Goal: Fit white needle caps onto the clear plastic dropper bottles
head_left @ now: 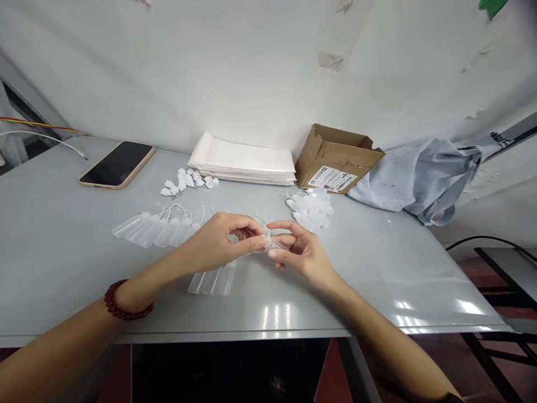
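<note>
While both pinch it, the left hand (222, 240) and right hand (300, 252) grip a small, clear plastic bottle (274, 244).

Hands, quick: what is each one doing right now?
Left hand: fingertips pinched on the small clear bottle.
Right hand: fingers closed on the same bottle from the other side.

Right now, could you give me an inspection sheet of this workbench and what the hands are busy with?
Surface: grey table, glossy.
Job's things: small clear bottle pinched between both hands; row of clear bottles; another bottle pile; white caps.
Clutter: phone, stack of white mailers, cardboard box, grey cloth bag.
Grippers: left hand and right hand, fingers closed on the bottle.
Cables: wires far left; black cable right.
Surroundings: white wall.
</note>
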A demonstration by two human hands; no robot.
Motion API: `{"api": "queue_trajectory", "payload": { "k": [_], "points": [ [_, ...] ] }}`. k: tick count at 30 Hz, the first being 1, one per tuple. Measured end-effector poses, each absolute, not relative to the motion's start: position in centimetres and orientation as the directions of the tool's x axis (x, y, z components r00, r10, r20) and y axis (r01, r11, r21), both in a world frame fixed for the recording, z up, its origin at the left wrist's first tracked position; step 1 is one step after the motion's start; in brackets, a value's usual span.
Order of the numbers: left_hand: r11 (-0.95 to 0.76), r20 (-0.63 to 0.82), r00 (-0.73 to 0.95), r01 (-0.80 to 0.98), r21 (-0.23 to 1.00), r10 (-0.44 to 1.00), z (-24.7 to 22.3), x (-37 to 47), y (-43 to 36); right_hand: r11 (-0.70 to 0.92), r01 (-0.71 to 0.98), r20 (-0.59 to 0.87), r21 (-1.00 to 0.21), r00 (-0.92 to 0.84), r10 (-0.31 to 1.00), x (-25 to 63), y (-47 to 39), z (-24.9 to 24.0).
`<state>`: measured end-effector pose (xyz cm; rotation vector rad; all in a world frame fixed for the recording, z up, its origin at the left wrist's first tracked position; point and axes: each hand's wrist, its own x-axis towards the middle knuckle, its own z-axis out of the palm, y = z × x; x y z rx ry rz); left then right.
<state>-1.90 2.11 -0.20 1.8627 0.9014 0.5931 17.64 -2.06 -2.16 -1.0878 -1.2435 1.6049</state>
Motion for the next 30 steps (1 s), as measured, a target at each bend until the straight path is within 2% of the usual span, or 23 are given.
{"api": "queue_trajectory", "payload": {
  "k": [6,9,18,23,26,30],
  "points": [
    [-0.304,0.004,0.609,0.389,0.87,0.793,-0.3,-1.9,2.2,-0.013,0.069,-0.029,-0.998,-0.232,0.972,17.5,-2.4,-2.5],
    [-0.323,0.011,0.62,0.394,0.861,0.784,-0.3,-1.9,2.2,0.01,0.118,-0.017,-0.993,-0.226,0.974,17.5,-2.4,-2.5],
    [-0.324,0.052,0.619,0.335,0.885,0.784,-0.3,-1.9,2.0,-0.132,-0.03,-0.116,-0.991,-0.307,0.944,17.6,-2.1,-2.4],
    [-0.3,0.071,0.574,0.315,0.901,0.816,-0.1,-1.9,1.8,-0.133,-0.056,-0.113,-0.99,-0.278,0.954,17.6,-2.0,-2.5],
    [-0.296,0.077,0.534,0.338,0.893,0.842,0.1,-1.8,2.0,-0.067,-0.046,-0.055,-0.997,-0.225,0.973,17.7,-1.9,-2.5],
    [-0.248,0.071,0.401,0.41,0.878,0.913,0.4,-2.3,2.7,0.106,0.028,0.104,-0.994,-0.081,0.991,18.8,-1.3,-2.2]
  ]
}}
